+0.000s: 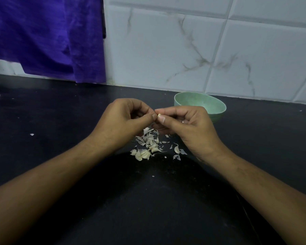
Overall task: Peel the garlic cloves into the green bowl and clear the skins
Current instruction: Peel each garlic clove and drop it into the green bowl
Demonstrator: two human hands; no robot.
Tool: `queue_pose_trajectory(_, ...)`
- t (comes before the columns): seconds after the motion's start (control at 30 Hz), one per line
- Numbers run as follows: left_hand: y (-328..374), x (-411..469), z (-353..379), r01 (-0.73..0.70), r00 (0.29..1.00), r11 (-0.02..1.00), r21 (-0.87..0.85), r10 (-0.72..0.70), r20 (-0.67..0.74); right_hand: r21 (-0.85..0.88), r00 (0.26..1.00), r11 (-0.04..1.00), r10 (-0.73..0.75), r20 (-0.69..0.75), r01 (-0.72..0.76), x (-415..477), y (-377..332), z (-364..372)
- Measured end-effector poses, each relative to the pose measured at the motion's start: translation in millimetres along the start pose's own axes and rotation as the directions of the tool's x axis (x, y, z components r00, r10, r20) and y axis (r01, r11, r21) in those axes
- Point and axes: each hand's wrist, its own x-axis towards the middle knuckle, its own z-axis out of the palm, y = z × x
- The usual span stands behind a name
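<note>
1 clove (159, 115) betw. L-grip (129, 119), R-grip (186, 123)

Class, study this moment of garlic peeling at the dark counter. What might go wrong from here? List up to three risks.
1. The small clove pinched between left hand and right hand may slip into the skins, missing the green bowl.
2. Unpeeled cloves lie among those skins; clearing could sweep them away.
3. A stray scrap far left may be overlooked.

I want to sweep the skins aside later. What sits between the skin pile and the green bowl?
In the head view, the right hand lies between the skin pile and the green bowl, pinching a garlic clove with the left hand.
</note>
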Motion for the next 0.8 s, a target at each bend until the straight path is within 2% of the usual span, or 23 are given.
queue_pose_trajectory(0.2, 1.2, 1.6, -2.7, -0.017, 1.000, 1.000, 0.022, 0.017, -0.012, 0.094, 0.996, 0.993, 0.079, -0.029, -0.076, -1.2, -4.7, 2.2)
queue_pose_trajectory(0.37, 1.8, 0.4, -3.0, -0.013, 0.999, 1.000, 0.023, 0.012, 0.037, 0.119, 0.993, 0.986, 0.115, -0.010, -0.113, -0.9, -8.1, 1.8)
queue_pose_trajectory(0.8, -2.0, 2.8, -3.7, -0.026, 0.995, 1.000, -0.010, 0.026, 0.100, 0.059, 0.997, 0.996, 0.069, 0.035, -0.071, -0.8, -8.2, -2.6)
